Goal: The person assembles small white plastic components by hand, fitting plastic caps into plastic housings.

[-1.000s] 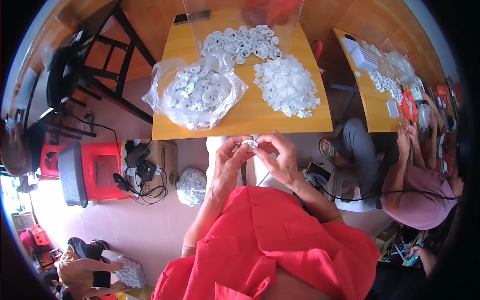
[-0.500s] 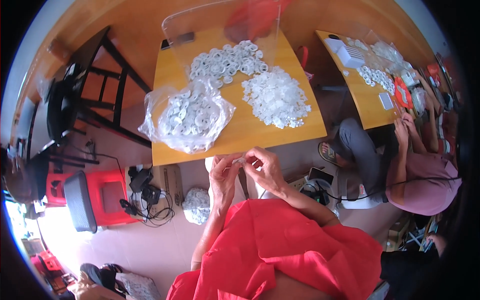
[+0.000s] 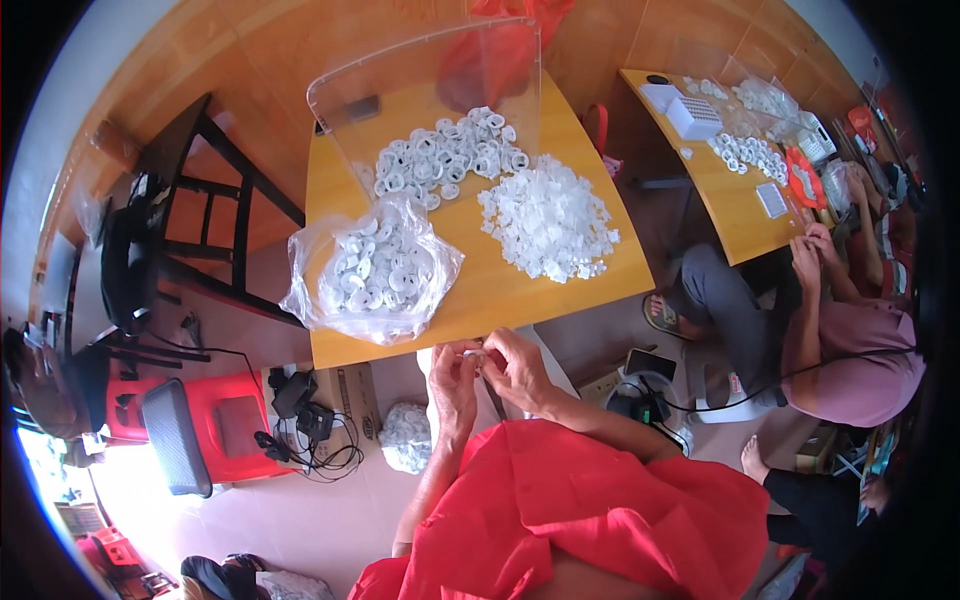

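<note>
In front of the near table edge, my left hand (image 3: 454, 388) and my right hand (image 3: 518, 370) meet with fingertips pinched together. Between them is a small whitish plastic piece (image 3: 475, 354), mostly covered by the fingers. Just beyond, on the wooden table (image 3: 470, 290), an open clear plastic bag (image 3: 425, 300) holds many white round parts. To its right lies a heap of small translucent white plastic pieces (image 3: 548, 220). Farther back, white ring-shaped parts (image 3: 440, 155) are piled in front of a clear plastic bin (image 3: 330, 120).
A red stool (image 3: 235, 430), a cardboard box (image 3: 350, 400) with black cables and a filled plastic bag (image 3: 405, 438) stand on the floor to the left. At right, another person's hands (image 3: 812, 250) are over a second table (image 3: 740, 215) bearing white parts and boxes.
The whole view has shifted, so the table and my hands appear lower. Both hands keep their fingertips together around the small piece, with the fingers slightly rearranged.
</note>
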Tool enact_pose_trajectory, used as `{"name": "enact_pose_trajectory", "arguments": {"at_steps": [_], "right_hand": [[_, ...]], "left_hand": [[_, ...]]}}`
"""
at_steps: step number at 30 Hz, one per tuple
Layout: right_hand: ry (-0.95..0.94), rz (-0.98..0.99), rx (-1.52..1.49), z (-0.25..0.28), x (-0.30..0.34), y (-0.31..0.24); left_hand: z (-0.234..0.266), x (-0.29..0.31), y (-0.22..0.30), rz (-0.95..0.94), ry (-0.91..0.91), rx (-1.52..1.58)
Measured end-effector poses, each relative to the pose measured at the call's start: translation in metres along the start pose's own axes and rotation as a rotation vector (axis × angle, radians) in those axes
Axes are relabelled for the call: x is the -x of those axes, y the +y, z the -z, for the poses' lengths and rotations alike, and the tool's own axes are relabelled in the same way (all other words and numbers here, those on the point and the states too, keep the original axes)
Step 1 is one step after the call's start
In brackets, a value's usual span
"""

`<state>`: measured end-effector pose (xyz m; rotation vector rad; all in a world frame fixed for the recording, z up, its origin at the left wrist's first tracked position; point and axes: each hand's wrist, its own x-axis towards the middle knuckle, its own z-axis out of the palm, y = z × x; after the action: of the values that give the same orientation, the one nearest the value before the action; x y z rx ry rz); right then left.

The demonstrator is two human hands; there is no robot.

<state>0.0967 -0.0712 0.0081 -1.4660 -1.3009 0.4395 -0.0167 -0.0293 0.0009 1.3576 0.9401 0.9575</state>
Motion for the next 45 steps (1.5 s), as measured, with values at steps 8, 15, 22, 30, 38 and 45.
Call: {"name": "enact_pose_trajectory", "arguments": {"at_steps": [8, 15, 22, 30, 38, 45], "right_hand": [[0.045, -0.075, -0.111, 0.01, -0.032, 0.01], [0.157, 0.098, 0.259, -0.001, -0.149, 0.075], [-0.007, 0.26, 0.517, -0.031, -0.21, 0.133], [-0.106, 0.214, 0.499, -0.02, -0.206, 0.129], [-0.29, -0.676, -1.236, 0.043, -0.118, 0.074], [-0.315, -0.845, -1.32, 0.052, -0.044, 0.049]], "left_hand": [[0.02, -0.043, 0.056, -0.338, 0.305, -0.407], [0.051, -0.098, 0.071, -0.493, 0.462, -0.653], [0.028, -0.051, 0.05, -0.442, 0.404, -0.557], [0.009, -0.02, 0.021, -0.187, 0.092, -0.215], [0.011, -0.018, 0.024, 0.091, 0.035, 0.168], [0.002, -0.013, 0.034, 0.161, -0.029, 0.221]]}}
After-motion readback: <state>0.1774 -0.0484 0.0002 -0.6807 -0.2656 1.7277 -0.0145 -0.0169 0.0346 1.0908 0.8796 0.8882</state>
